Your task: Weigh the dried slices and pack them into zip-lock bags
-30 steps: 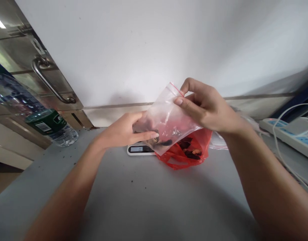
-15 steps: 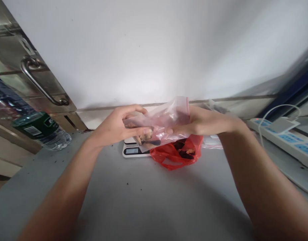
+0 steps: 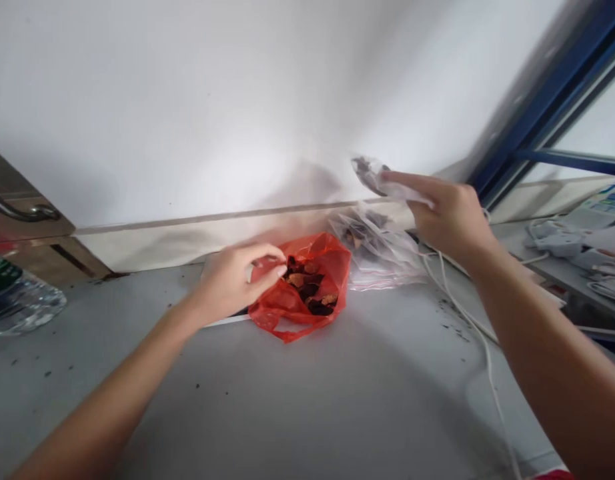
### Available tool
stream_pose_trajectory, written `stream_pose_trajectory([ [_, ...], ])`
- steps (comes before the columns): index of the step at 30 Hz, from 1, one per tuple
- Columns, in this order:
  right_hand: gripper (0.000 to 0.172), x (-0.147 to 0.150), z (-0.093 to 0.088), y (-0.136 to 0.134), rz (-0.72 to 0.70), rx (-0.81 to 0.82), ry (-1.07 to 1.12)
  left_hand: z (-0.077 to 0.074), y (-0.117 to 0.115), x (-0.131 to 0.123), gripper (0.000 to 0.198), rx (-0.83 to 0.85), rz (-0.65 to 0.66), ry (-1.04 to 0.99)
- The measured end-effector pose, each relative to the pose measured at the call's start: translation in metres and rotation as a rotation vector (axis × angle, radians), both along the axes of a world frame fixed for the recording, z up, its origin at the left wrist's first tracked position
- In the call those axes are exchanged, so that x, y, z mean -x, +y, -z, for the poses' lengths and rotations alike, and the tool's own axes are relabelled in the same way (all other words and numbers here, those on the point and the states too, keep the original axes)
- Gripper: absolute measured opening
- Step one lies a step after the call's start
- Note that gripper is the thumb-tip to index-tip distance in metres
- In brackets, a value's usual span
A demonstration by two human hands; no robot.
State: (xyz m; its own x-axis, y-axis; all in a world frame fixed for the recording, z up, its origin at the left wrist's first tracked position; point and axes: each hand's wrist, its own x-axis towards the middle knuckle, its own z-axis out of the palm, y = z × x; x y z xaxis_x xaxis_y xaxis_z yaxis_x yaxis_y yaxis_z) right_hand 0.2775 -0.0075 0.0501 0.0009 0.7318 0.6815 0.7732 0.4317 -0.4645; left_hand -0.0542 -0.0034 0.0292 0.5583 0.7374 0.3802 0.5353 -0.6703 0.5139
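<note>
A red plastic bag (image 3: 297, 327) stands open on the grey table, with dark brown dried pieces (image 3: 307, 283) inside. My left hand (image 3: 232, 280) is at the bag's left rim, thumb and forefinger curved with a small gap between their tips. I see nothing held there. A white digital scale (image 3: 227, 322) is mostly hidden behind that hand and the bag. My right hand (image 3: 450, 213) is raised at the right, closed on a clear zip bag (image 3: 372, 177) with dark contents. Below it lies a pile of similar clear zip bags (image 3: 387, 257).
A plastic water bottle (image 3: 27, 310) lies tilted at the left, beside a metal door handle (image 3: 17, 210). White cables (image 3: 482, 327) run down the right side. A white wall (image 3: 187, 120) rises behind, and dark crumbs dot the table.
The clear zip bag has left the space between both hands and is now in my right hand, higher and to the right. My left hand has moved to the red bag. The view has turned right.
</note>
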Motion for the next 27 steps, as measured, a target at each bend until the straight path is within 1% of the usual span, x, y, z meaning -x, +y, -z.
stream_pose_trajectory([
  [1, 0.057, -0.010, 0.008, 0.001, 0.017, -0.001, -0.113, 0.004, -0.002, -0.004, 0.027, -0.015, 0.044, 0.063],
  [2, 0.056, -0.018, 0.017, 0.002, -0.005, 0.037, -0.201, 0.007, -0.005, -0.008, 0.029, -0.029, 0.096, 0.120],
  [4, 0.050, -0.028, 0.036, 0.002, -0.108, 0.171, -0.313, 0.015, -0.012, -0.017, 0.041, -0.038, 0.210, 0.240],
  [6, 0.050, -0.030, 0.048, 0.001, -0.164, 0.263, -0.305, 0.023, -0.018, -0.025, 0.062, -0.031, 0.283, 0.376],
  [7, 0.051, -0.029, 0.050, 0.001, -0.172, 0.287, -0.272, 0.027, -0.020, -0.029, 0.070, -0.033, 0.296, 0.438],
  [8, 0.051, -0.027, 0.050, 0.000, -0.168, 0.295, -0.230, 0.031, -0.022, -0.033, 0.070, -0.046, 0.299, 0.486],
  [11, 0.052, -0.019, 0.043, 0.001, -0.143, 0.291, -0.135, 0.046, -0.021, -0.045, 0.045, -0.122, 0.250, 0.561],
  [13, 0.054, -0.011, 0.040, 0.004, -0.136, 0.283, -0.136, 0.054, -0.015, -0.052, 0.042, -0.162, 0.200, 0.584],
  [15, 0.053, -0.003, 0.040, 0.007, -0.123, 0.229, -0.185, 0.059, -0.008, -0.059, 0.043, -0.173, 0.133, 0.584],
  [16, 0.050, 0.002, 0.042, 0.008, -0.106, 0.171, -0.212, 0.060, -0.005, -0.062, 0.043, -0.163, 0.092, 0.578],
  [18, 0.042, 0.013, 0.044, 0.007, -0.068, 0.015, -0.247, 0.059, 0.001, -0.068, 0.043, -0.108, 0.007, 0.553],
  [20, 0.032, 0.027, 0.043, 0.002, -0.063, -0.137, -0.251, 0.056, 0.002, -0.071, 0.042, -0.053, -0.031, 0.495],
  [21, 0.028, 0.035, 0.042, -0.002, -0.082, -0.197, -0.242, 0.054, 0.001, -0.070, 0.041, -0.045, -0.026, 0.450],
  [23, 0.025, 0.049, 0.039, -0.011, -0.153, -0.275, -0.215, 0.049, -0.005, -0.064, 0.038, -0.088, 0.012, 0.326],
  [25, 0.025, 0.061, 0.039, -0.017, -0.235, -0.277, -0.199, 0.044, -0.013, -0.052, 0.033, -0.182, 0.060, 0.200],
  [27, 0.024, 0.069, 0.042, -0.020, -0.319, -0.237, -0.215, 0.042, -0.024, -0.033, 0.028, -0.280, 0.090, 0.116],
])
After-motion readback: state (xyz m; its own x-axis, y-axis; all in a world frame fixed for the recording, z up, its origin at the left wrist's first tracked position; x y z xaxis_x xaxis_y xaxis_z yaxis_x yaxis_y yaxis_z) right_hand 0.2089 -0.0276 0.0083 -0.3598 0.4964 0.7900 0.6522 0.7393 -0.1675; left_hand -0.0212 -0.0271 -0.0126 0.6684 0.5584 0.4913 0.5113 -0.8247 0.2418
